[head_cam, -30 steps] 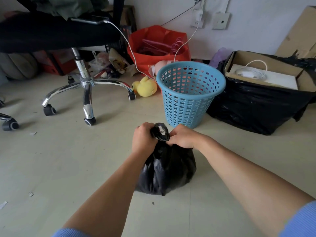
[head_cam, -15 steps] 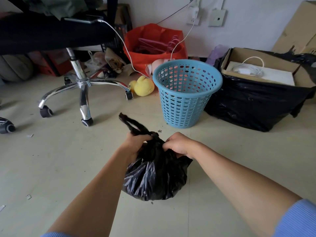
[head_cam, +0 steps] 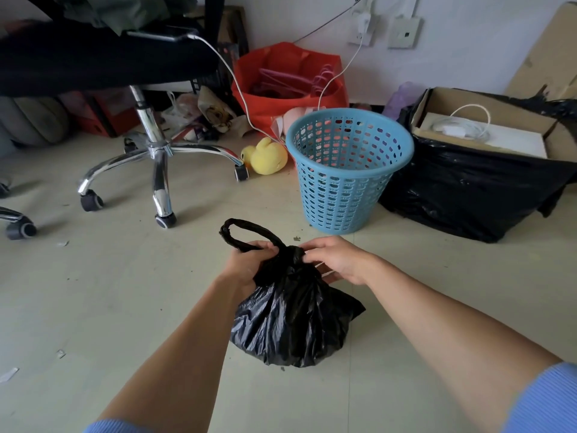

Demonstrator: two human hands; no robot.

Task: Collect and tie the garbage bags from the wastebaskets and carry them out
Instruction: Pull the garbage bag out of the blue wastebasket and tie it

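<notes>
A small black garbage bag (head_cam: 293, 323) sits on the floor in front of me, its top gathered into a neck. My left hand (head_cam: 249, 260) grips the neck on the left, and a twisted loop of the bag's handle sticks up beyond it. My right hand (head_cam: 337, 260) pinches the neck from the right with its fingertips. Behind the bag stands a blue perforated wastebasket (head_cam: 346, 170), upright, with no liner visible inside.
An office chair with a chrome base (head_cam: 156, 157) stands at the left. A yellow plush duck (head_cam: 267, 156) and a red bag (head_cam: 290, 85) lie behind the basket. A large black bag holding a cardboard box (head_cam: 477, 170) fills the right.
Both hands were closed together on the bag's top; since then the left hand has drawn a handle loop out to the upper left, and the bag has slumped wider on the floor.
</notes>
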